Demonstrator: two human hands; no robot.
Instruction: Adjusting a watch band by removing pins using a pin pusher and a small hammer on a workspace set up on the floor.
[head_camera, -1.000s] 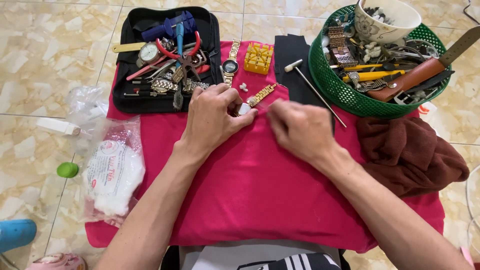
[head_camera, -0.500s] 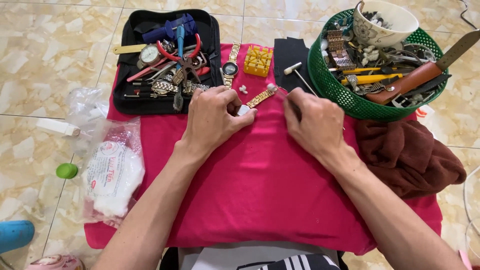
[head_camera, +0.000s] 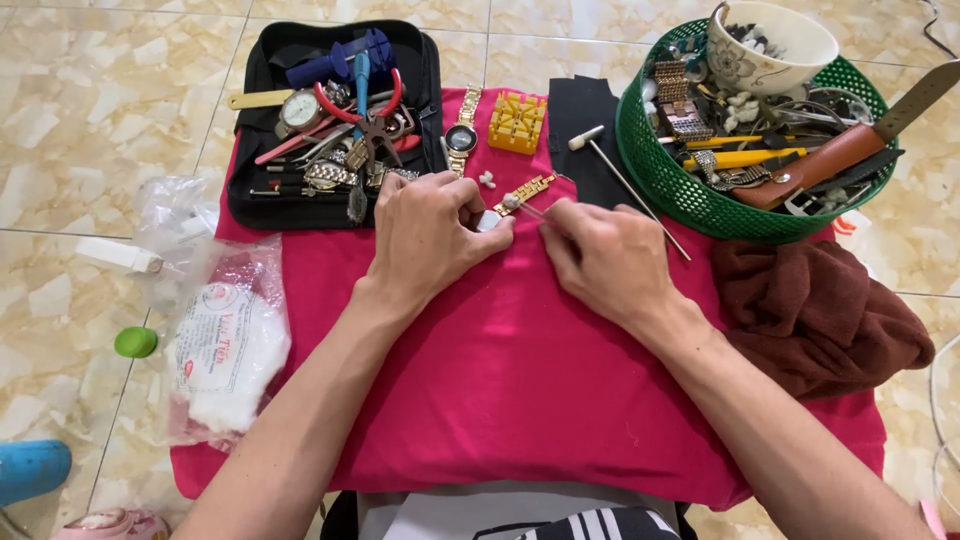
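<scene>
Centrally placed, just above mid-frame on the red cloth (head_camera: 520, 380): gold watch bracelet (head_camera: 524, 192), small and light, stiff in each link yet floppy along its length, likely slippery metal; best pinched at the end links, close to the joint. Left hand (head_camera: 430, 235) curled shut, fingertips pressing down the near end of the bracelet. Right hand (head_camera: 605, 255) closed in a pinch on a thin pin tool (head_camera: 532, 208), tip touching the bracelet. Upper left: black tool case (head_camera: 335, 120). Upper right: green basket (head_camera: 700, 200) and, beside it, small hammer (head_camera: 625, 180).
</scene>
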